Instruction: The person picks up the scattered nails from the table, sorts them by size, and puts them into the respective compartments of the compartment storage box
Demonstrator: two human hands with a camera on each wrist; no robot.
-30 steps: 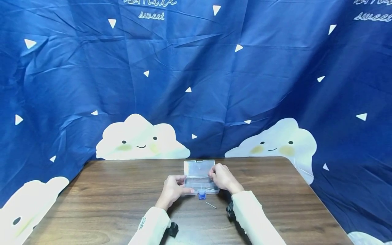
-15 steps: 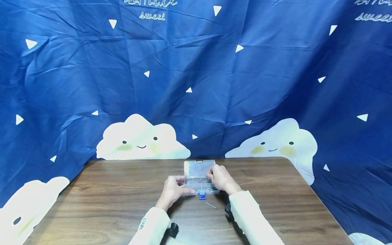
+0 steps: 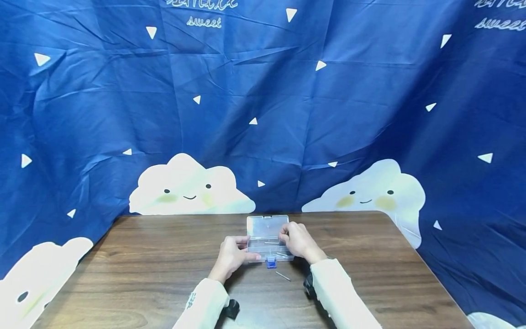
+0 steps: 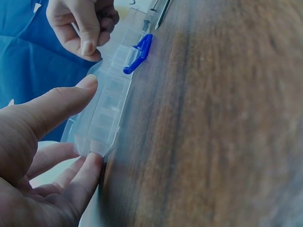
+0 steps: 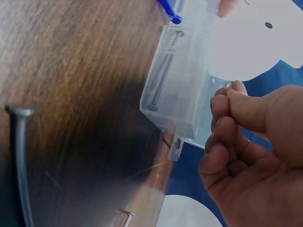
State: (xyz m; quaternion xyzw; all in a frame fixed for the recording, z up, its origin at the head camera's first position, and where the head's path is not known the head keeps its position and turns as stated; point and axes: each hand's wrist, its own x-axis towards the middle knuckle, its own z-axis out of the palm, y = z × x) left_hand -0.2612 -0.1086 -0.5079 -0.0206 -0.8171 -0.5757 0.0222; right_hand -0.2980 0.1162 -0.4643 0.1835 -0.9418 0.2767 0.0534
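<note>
The blue backdrop [image 3: 246,91] reads "sweet" twice behind the counter [image 3: 164,256], where a clear box [image 3: 267,249] stands open. The left hand [image 3: 231,257] clamps its grip on the left end; the right hand [image 3: 298,239] curls, fingertips together, over the right. Nails [image 3: 271,243] lie inside, another nail [image 3: 283,276] in front.

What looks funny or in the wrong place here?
One nail looks out of place: it lies loose on the table, in front of the open box, while other nails are inside. I can't see anything broken.
</note>
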